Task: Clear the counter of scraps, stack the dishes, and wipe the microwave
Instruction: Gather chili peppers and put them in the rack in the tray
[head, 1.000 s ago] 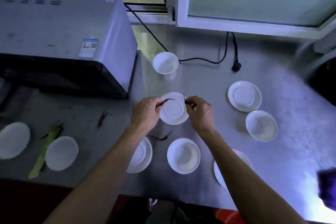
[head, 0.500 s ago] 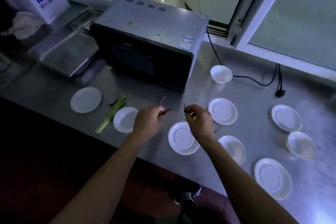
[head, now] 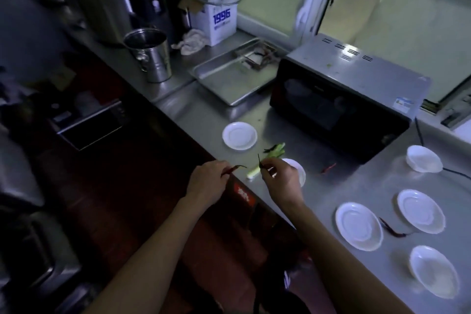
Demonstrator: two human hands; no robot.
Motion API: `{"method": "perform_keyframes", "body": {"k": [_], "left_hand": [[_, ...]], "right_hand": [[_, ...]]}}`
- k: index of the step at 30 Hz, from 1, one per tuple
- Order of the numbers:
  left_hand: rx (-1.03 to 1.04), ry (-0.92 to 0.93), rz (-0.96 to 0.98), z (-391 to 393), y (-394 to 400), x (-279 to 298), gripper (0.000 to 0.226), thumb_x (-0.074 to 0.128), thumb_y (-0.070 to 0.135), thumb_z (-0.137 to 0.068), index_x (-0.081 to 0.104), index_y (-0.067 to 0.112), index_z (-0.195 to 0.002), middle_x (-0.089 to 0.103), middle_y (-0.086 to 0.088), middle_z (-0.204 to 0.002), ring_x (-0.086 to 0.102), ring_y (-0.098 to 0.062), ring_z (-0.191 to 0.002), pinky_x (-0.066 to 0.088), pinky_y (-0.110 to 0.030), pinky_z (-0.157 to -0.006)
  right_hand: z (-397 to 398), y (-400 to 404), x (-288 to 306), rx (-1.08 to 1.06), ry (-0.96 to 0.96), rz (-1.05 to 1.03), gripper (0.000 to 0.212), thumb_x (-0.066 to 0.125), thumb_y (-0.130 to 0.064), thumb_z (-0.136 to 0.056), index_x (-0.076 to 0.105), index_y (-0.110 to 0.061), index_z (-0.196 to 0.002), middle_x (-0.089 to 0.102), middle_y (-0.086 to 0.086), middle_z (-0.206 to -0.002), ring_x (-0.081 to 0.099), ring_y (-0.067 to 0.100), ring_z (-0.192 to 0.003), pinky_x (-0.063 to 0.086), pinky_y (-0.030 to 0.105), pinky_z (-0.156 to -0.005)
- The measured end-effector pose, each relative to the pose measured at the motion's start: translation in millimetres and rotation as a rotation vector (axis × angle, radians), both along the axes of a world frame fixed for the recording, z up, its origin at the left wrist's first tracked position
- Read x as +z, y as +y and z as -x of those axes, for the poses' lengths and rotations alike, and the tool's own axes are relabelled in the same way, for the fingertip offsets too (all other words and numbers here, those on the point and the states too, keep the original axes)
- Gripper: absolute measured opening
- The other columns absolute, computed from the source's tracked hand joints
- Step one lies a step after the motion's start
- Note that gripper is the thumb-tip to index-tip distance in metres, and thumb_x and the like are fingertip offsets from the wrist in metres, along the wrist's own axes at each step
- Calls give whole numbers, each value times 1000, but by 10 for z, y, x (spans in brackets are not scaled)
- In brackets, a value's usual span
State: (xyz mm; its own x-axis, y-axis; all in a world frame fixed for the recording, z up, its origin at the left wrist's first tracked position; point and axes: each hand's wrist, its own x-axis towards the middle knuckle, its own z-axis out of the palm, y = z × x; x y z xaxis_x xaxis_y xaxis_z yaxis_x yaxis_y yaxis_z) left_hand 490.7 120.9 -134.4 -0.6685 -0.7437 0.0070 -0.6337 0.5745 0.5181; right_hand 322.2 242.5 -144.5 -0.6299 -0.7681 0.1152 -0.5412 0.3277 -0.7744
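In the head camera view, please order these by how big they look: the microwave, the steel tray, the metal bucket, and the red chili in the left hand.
1. microwave
2. steel tray
3. metal bucket
4. red chili, pinched by the left hand

The bucket stands farther from the camera, so its true size against the tray's is less sure.

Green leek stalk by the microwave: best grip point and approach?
Pinch the green leek stalk mid-length from above, fingers across its width. It lies flat on the steel counter, and a small white plate crowds its right side.
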Motion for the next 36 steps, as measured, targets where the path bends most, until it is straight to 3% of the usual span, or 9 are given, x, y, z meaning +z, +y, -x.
{"method": "perform_keyframes", "body": {"k": [4, 9, 12, 16, 20, 22, 28, 33, 36], "left_hand": [[64, 4, -10, -302, -209, -30, 18, 62, 23, -92, 68, 27, -108, 69, 6, -107, 63, -19, -102, 50, -42, -90], [101, -12, -24, -477, -486, -86, 15, 60, 24, -93, 67, 27, -106, 67, 8, -102, 62, -17, -99, 48, -40, -90], [117, -38, -24, -510, -753, -120, 13, 60, 23, -93, 67, 26, -103, 67, 7, -100, 62, -17, -97, 48, -41, -89], [113, -88, -24, -403, -1250, -152, 13, 60, 23, -94, 67, 25, -105, 66, 7, -101, 61, -18, -98, 47, -42, -90], [84, -104, -19, -95, -1787, -113, 12, 61, 22, -94, 68, 22, -104, 68, 3, -102, 62, -20, -97, 48, -42, -88], [76, -112, -23, 80, -2003, -76, 10, 61, 23, -94, 69, 21, -101, 69, 3, -100, 63, -21, -94, 50, -41, -84], [60, -106, -1, 545, -2576, 44, 12, 58, 23, -96, 67, 17, -91, 65, 1, -86, 60, -21, -82, 49, -38, -71], [8, -133, 10, 990, -2941, 148, 11, 57, 22, -93, 66, 18, -94, 69, -2, -91, 63, -27, -86, 51, -42, -73], [-35, -117, 33, 1278, -3120, 178, 17, 57, 19, -90, 70, 24, -101, 71, 0, -95, 64, -26, -87, 52, -38, -72]], "right_hand": [[-224, -322, 23, 74, 39, -16, 12, 68, -10, -86, 72, -18, -94, 72, -6, -88, 63, 14, -77, 52, 32, -74], [-277, -690, -70, 98, 42, -38, 11, 69, -15, -86, 74, -22, -93, 72, -7, -84, 63, 11, -74, 52, 32, -73], [-254, -1003, -153, 95, -5, -46, 11, 69, -15, -88, 74, -22, -94, 72, -8, -83, 63, 10, -72, 50, 26, -72], [-136, -1482, -243, 110, -49, -58, 13, 68, -12, -88, 74, -23, -92, 70, -12, -81, 60, -1, -70, 41, 7, -67], [105, -1993, -282, 90, -117, -63, 13, 66, -11, -89, 73, -22, -90, 70, -9, -84, 63, 9, -74, 50, 27, -74], [260, -2208, -269, 58, -126, -65, 13, 66, -11, -89, 74, -22, -90, 72, -7, -86, 63, 11, -75, 52, 31, -78], [769, -2717, -118, 37, -136, -26, 15, 66, -12, -89, 75, -22, -95, 72, -8, -86, 63, 10, -77, 52, 27, -80], [1104, -2907, 36, -17, -141, -3, 14, 66, -13, -87, 75, -22, -94, 72, -8, -84, 63, 9, -74, 51, 25, -73], [1295, -2970, 44, -65, -124, 9, 13, 66, -13, -88, 74, -22, -92, 72, -10, -82, 62, 8, -71, 51, 25, -72]]}}
